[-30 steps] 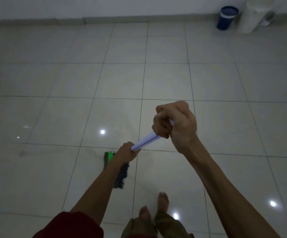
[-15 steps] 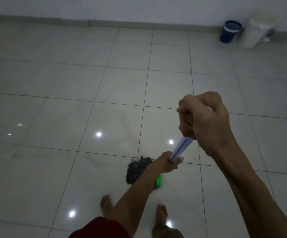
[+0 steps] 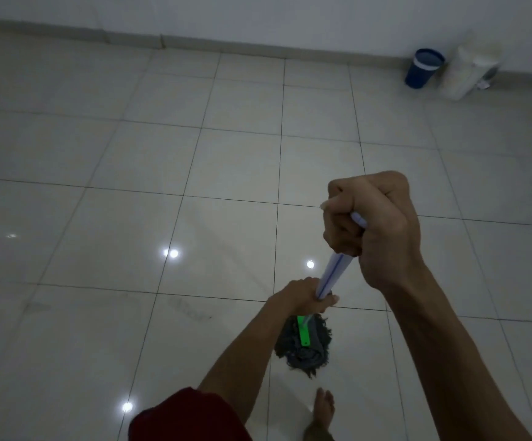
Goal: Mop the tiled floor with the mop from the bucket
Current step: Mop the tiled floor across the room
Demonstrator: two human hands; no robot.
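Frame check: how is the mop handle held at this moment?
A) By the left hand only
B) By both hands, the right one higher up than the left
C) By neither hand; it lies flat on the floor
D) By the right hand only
B: the right hand grips the top of the mop handle, and the left hand grips it lower down, just above the mop head.
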